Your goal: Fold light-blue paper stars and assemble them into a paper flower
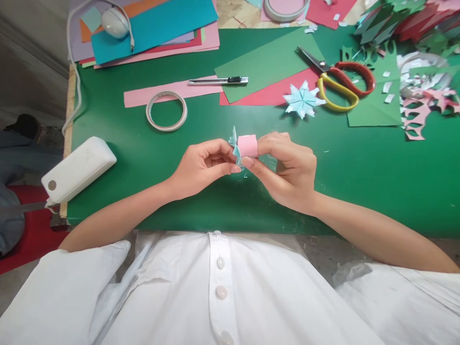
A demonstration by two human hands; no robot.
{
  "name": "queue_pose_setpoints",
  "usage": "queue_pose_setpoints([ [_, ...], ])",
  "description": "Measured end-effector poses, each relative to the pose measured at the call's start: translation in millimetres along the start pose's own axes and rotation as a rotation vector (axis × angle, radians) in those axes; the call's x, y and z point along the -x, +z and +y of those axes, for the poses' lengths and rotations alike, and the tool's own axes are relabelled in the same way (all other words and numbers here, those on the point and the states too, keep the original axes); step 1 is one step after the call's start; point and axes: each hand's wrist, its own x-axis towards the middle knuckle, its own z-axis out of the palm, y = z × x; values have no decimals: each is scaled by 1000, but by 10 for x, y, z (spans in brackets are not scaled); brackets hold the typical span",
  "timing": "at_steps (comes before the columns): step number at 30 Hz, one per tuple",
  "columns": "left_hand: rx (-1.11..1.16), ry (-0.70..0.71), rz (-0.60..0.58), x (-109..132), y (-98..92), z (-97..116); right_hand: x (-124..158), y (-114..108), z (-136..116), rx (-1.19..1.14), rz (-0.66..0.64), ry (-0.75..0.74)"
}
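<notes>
Between my two hands, above the green tabletop, is a light blue paper flower [235,147] seen edge-on, with a pink paper ring [247,145] against its right side. My left hand [206,165] pinches the flower's edge between thumb and fingers. My right hand [289,167] has its index finger inside the pink ring and its thumb pressed at the ring's lower edge by the flower. A second light blue paper flower [304,99] lies flat on the table beyond my right hand. Part of the held flower is hidden by my fingers.
A roll of tape [166,127], a craft knife [218,82] on a pink strip [143,97] and scissors [338,79] lie beyond my hands. A white power bank [79,168] sits at left. Coloured paper sheets [154,33] are stacked at back left; paper scraps [415,108] lie right.
</notes>
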Motion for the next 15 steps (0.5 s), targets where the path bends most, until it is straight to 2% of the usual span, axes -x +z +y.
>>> queue_pose_setpoints([
  [6, -8, -24, 8, -15, -4, 8, 3, 10, -3, 62, -15, -3],
  [15, 4, -46, 2, -8, -15, -7, 16, 20, 13, 38, -20, -48],
])
